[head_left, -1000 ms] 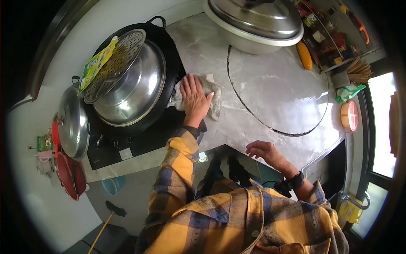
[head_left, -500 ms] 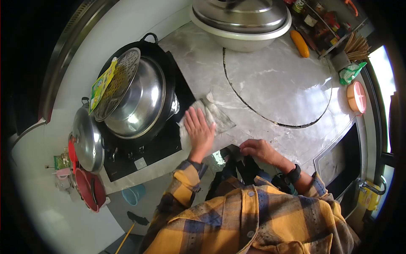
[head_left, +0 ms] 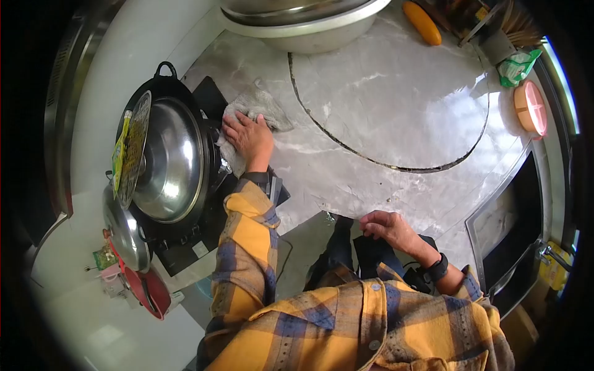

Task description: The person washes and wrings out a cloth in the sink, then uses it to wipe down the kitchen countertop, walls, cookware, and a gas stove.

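My left hand (head_left: 250, 142) presses down on a grey-white cleaning cloth (head_left: 270, 110), with its fingers bent over it at the right edge of the black stove (head_left: 211, 96). Part of the cloth is hidden under the hand. Beside it on the stove sits a black wok (head_left: 166, 75) covered by a shiny metal lid (head_left: 176, 164). Near the counter's front edge my right hand (head_left: 390, 229) hovers with fingers curled in, and nothing shows in them.
A steamer plate (head_left: 137, 148) with a yellow-green packet (head_left: 120, 151) leans on the lid. A white basin (head_left: 309, 34) stands at the back of the marble counter (head_left: 383, 111). At right are an orange vegetable (head_left: 422, 23), a pink divided box (head_left: 529, 108) and a sink (head_left: 504, 216).
My left hand has moved forward and left along the stove's edge, taking the cloth with it. My right hand stays near the counter's front edge. The head view has shifted.
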Action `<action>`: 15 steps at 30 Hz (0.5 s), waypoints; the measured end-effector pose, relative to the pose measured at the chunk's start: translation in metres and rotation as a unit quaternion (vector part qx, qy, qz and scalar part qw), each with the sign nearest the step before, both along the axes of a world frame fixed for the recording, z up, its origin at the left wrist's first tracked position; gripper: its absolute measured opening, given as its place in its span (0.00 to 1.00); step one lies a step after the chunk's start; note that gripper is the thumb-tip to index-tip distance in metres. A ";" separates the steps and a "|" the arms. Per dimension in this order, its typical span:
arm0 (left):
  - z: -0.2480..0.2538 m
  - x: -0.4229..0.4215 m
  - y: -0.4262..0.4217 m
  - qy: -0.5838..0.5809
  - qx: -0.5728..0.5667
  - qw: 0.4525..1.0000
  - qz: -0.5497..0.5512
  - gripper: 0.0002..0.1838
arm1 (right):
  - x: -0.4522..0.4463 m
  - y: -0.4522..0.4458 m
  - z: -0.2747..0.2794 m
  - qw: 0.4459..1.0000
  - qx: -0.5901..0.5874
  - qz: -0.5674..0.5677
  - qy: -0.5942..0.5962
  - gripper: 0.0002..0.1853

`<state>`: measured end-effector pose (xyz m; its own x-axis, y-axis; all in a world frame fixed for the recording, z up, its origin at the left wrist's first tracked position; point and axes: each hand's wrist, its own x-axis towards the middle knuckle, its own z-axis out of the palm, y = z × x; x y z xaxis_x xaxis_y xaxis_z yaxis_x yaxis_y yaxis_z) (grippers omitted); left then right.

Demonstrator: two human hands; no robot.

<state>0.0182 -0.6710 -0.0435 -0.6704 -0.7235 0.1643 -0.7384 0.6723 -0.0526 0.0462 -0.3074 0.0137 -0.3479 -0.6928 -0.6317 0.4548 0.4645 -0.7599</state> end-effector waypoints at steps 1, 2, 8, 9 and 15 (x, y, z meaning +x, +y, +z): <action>-0.001 0.006 -0.001 0.008 -0.006 1.000 -0.020 0.36 | -0.002 -0.001 0.002 1.000 -0.006 0.011 0.009 0.13; -0.003 0.013 0.001 0.020 -0.017 0.999 -0.046 0.36 | -0.006 -0.005 0.007 0.999 -0.013 0.023 0.020 0.13; 0.013 0.064 0.057 -0.001 0.033 0.995 -0.095 0.38 | -0.022 -0.048 0.025 0.980 -0.100 0.062 0.159 0.13; 0.018 0.073 0.069 -0.008 0.051 0.994 -0.094 0.39 | -0.024 -0.062 0.031 0.977 -0.112 0.058 0.174 0.13; 0.053 0.121 0.068 0.221 0.365 0.898 -0.101 0.27 | -0.003 -0.166 0.003 0.880 -0.153 0.065 0.445 0.22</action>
